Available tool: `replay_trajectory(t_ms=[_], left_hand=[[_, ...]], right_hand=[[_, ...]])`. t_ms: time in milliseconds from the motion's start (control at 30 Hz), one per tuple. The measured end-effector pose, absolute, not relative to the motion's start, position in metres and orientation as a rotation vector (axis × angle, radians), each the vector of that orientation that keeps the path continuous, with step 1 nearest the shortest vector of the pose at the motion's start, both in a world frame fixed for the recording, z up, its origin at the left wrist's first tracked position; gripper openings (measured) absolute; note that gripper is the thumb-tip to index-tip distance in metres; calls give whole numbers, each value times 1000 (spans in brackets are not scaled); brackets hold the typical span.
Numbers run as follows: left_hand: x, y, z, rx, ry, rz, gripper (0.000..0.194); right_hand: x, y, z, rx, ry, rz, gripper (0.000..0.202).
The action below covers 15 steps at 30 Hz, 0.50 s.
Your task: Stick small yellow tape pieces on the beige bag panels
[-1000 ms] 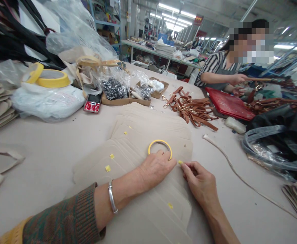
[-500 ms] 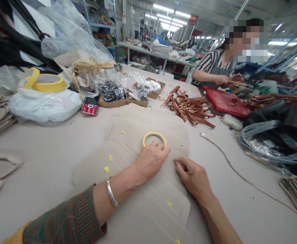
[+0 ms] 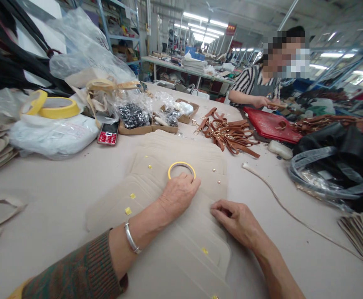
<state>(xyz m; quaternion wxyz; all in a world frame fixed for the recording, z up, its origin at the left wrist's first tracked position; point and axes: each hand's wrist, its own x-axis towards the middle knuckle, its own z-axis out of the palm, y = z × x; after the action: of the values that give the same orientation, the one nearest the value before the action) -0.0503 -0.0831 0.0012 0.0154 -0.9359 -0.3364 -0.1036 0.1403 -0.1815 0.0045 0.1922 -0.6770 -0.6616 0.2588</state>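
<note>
My left hand is closed on the near edge of a yellow roll of tape, over a fanned stack of beige panels. My right hand lies at the stack's right edge with its thumb and forefinger pinched together; whatever sits between them is too small or hidden to name. Small yellow tape squares stick to several panels, and small metal studs show on the right side of the upper ones. A silver bangle circles my left wrist.
Brown leather straps with metal clasps lie beyond the stack. Left of them are open cardboard boxes, a red phone and larger yellow tape rolls. Across the table a person handles something beside a red panel. A cord runs along the right.
My left hand and the tape roll have shifted slightly left. My right hand has moved a little down. The whole view has also shifted slightly; the person's hands have come closer together.
</note>
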Motion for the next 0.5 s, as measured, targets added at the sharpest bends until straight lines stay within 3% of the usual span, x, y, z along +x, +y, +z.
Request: replay_trajectory(t_ms=[167,333,500], left_hand=[[-53,-86,1,-2919,-1008,-285,14],[-54,-89,5,-2932,-963,-288,12],[-54,-98,10,-3066,-735,-513,17]], right_hand=[[154,-178,-11,-1882,-1584,643,29],[149,-164,-24,-1960,-1574,437,22],[142,-169,-17,-1850,-1417,371,23]])
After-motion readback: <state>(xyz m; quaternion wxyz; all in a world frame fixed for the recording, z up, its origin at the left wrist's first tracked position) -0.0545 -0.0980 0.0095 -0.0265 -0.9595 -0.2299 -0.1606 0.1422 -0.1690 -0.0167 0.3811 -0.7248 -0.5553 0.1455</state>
